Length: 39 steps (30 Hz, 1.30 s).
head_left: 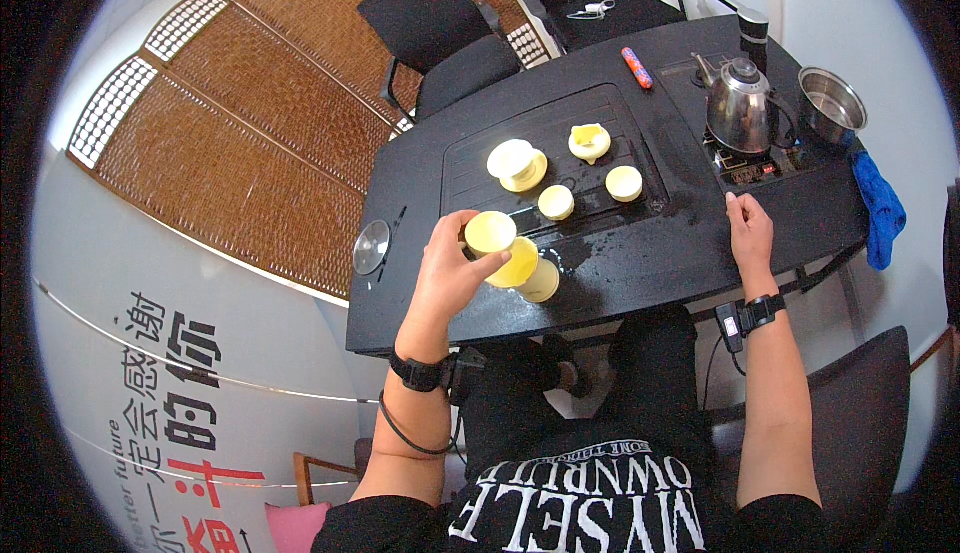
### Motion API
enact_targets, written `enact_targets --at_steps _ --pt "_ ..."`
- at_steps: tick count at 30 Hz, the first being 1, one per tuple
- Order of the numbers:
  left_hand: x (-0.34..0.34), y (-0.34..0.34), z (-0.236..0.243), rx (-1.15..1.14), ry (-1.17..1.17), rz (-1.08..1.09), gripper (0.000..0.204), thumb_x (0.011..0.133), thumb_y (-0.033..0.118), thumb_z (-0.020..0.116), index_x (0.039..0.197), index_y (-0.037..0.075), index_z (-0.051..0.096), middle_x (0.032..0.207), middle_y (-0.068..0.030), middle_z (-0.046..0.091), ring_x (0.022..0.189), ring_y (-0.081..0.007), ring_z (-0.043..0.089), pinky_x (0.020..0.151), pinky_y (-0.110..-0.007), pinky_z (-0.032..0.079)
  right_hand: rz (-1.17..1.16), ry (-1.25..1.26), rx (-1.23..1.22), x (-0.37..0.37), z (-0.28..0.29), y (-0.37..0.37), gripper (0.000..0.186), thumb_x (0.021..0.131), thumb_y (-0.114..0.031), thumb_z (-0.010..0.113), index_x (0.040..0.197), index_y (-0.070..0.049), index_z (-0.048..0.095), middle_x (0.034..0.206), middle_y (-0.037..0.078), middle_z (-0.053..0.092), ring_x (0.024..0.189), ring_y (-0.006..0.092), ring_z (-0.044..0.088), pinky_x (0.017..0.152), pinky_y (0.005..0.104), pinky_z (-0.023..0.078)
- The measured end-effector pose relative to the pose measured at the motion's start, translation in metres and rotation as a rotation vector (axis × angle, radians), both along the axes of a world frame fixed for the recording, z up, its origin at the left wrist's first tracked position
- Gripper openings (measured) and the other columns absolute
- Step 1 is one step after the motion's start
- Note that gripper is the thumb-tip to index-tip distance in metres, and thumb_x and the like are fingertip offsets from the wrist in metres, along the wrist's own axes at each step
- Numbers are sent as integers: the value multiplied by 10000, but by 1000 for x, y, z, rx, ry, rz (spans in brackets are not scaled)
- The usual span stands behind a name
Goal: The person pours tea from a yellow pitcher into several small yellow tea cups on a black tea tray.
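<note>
My left hand (450, 268) grips a pale yellow cup (491, 233) above the front of the black tea table (640, 263); a yellow bowl (518, 263) and a yellow saucer (543, 281) lie just right of it. My right hand (750, 233) rests flat on the wet table top with nothing in it, in front of the steel kettle (738, 105). On the slatted tray (470, 188) stand a lidded yellow cup on a saucer (516, 163), a yellow pitcher (590, 141) and two small yellow cups (557, 202) (624, 183).
A steel bowl (832, 103) and a blue cloth (880, 208) lie at the right end. A red-orange tube (637, 67) rests at the table's far edge, and a round strainer (371, 246) sits at the left. Black chairs (440, 28) stand behind the table.
</note>
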<state>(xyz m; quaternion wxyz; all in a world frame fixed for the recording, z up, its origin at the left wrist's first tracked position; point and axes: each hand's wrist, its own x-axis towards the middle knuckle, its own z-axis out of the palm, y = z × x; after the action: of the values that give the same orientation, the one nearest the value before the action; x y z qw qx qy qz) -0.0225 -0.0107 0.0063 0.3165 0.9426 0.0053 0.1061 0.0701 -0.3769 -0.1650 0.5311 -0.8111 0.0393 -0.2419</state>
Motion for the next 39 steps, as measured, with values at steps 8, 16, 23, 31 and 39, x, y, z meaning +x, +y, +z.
enact_targets --at_steps 8,16,23,31,39 --pt "-2 -8 7 65 23 30 559 679 117 780 1147 -22 508 1035 -117 597 980 -205 574 877 -309 443 -5 -8 2 1 -1 0 360 910 -297 553 705 -8 484 573 75 448 521 157 393 516 322 359" --pt "0 -2 3 118 -24 9 541 668 204 766 1110 -10 540 1081 -169 570 981 -296 595 856 -369 473 -16 -11 -19 1 -1 0 364 908 -295 556 690 -14 479 554 66 430 508 150 386 506 320 352" --pt "0 -3 4 135 29 18 555 685 132 769 1142 -32 501 1028 -136 597 980 -218 576 873 -316 445 -17 7 2 1 0 0 368 905 -301 561 689 -15 479 550 62 432 503 151 387 504 319 354" --pt "-1 -5 7 170 -9 1 543 687 145 776 1129 -27 513 1023 -133 602 972 -225 584 865 -324 452 -26 -3 -13 2 -3 0 373 905 -311 564 693 -13 488 554 74 447 500 159 393 504 326 361" --pt "0 -7 9 170 -15 14 536 685 141 774 1123 -30 517 1014 -138 600 968 -223 586 853 -316 459 -27 -4 -27 1 -2 0 378 907 -315 557 693 -14 481 555 84 452 496 175 402 502 333 362"
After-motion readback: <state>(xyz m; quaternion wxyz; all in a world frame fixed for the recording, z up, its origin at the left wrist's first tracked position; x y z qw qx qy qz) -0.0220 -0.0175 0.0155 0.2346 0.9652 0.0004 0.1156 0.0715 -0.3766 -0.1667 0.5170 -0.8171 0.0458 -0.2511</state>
